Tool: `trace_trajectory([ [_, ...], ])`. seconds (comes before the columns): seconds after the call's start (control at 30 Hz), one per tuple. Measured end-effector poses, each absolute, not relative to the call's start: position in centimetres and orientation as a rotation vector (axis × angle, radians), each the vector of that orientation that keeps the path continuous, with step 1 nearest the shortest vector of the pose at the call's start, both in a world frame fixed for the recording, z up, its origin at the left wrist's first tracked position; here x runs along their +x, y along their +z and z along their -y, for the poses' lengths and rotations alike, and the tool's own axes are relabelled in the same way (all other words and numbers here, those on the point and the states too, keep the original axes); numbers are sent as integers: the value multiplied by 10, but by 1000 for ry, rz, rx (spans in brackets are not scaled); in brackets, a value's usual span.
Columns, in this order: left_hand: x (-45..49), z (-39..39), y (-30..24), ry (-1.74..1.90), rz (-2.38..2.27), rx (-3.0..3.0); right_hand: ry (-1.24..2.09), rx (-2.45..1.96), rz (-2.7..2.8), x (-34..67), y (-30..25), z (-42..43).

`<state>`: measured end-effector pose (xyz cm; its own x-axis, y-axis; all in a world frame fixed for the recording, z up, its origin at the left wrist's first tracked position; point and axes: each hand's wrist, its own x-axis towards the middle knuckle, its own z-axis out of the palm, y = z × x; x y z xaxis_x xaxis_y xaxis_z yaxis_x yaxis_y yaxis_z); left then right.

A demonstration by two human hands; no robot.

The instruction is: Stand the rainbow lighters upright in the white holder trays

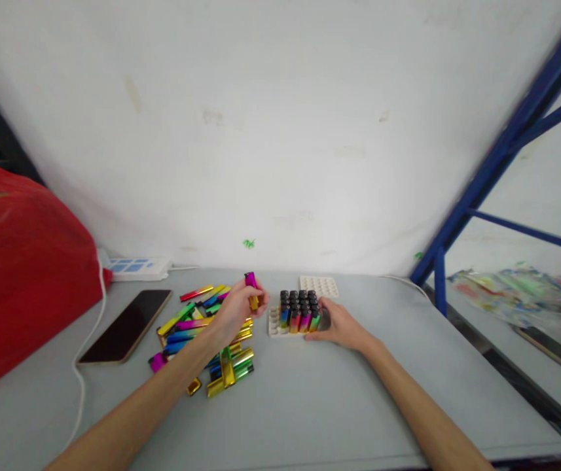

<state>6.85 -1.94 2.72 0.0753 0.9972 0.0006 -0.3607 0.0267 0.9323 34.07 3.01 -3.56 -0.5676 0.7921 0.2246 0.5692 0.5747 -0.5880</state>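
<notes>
My left hand (237, 307) is closed on a magenta-and-gold lighter (251, 285), held upright above a loose pile of shiny multicoloured lighters (196, 333) on the grey table. My right hand (340, 322) rests against the right side of a white tray (274, 325), fingers curled around its edge. Several black-topped lighters (300, 310) stand upright in the tray's slots. The tray's left slots show bare.
A second white slotted tray (319, 285) lies behind the first. A dark phone (126, 326) on a white cable lies at left, beside a red bag (18, 275) and a white power strip (137, 267). A blue metal frame (461, 222) stands at right, with another table beyond.
</notes>
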Motion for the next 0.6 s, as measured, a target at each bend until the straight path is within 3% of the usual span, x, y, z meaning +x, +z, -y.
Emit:
trace_trajectory([
  [0.6,65,38,15,1114,-718,806,621,-1108,2344,343,-35,-30],
])
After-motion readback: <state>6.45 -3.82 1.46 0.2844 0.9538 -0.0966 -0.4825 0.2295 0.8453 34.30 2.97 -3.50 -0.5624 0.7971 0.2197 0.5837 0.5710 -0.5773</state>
